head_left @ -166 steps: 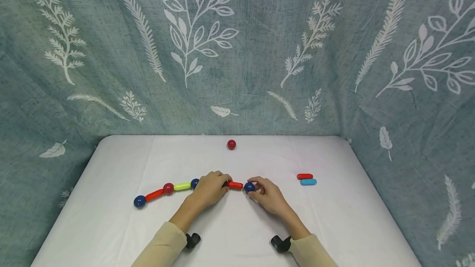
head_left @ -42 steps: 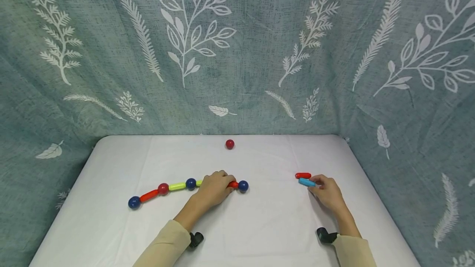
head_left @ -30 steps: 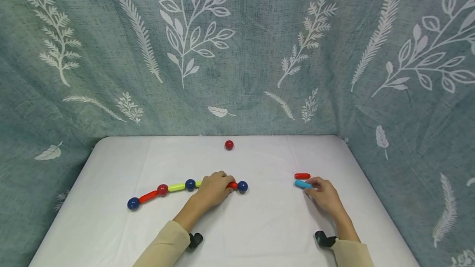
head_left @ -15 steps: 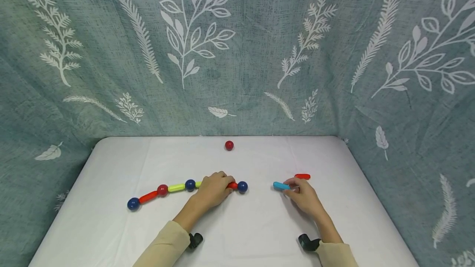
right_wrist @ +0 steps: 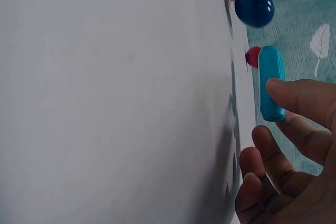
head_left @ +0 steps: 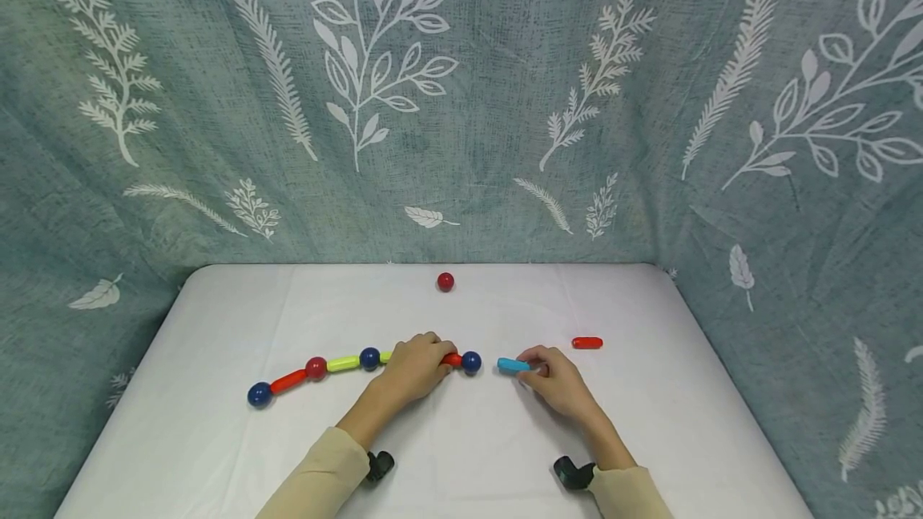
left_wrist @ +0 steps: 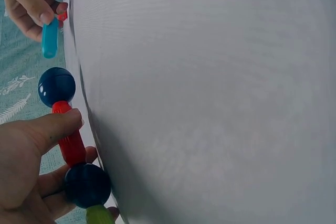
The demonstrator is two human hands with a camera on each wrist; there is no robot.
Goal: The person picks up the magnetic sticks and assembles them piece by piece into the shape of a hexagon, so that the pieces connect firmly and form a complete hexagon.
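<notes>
A chain of magnetic balls and rods lies across the white table. From its left end come a large blue ball (head_left: 259, 396), a red rod (head_left: 288, 382), a red ball (head_left: 316, 368), a yellow-green rod (head_left: 343, 364) and another blue ball (head_left: 370, 359). My left hand (head_left: 414, 367) covers the middle and grips a red rod (left_wrist: 72, 148) between thumb and fingers, a blue ball (left_wrist: 86, 185) beside it. A blue end ball (head_left: 471, 363) sticks out to the right. My right hand (head_left: 562, 383) pinches a light blue magnetic rod (head_left: 508, 364), its free tip a short gap from that ball.
A loose red ball (head_left: 445, 282) sits near the far edge of the table (head_left: 505, 447). Behind my right hand lies a single red rod (head_left: 587, 343). A green patterned curtain (head_left: 461, 102) hangs behind the table.
My right hand has left the blue end ball, gone right, picked up the light blue rod beside the red one, and carried it left towards the chain. My left hand keeps its grip.
</notes>
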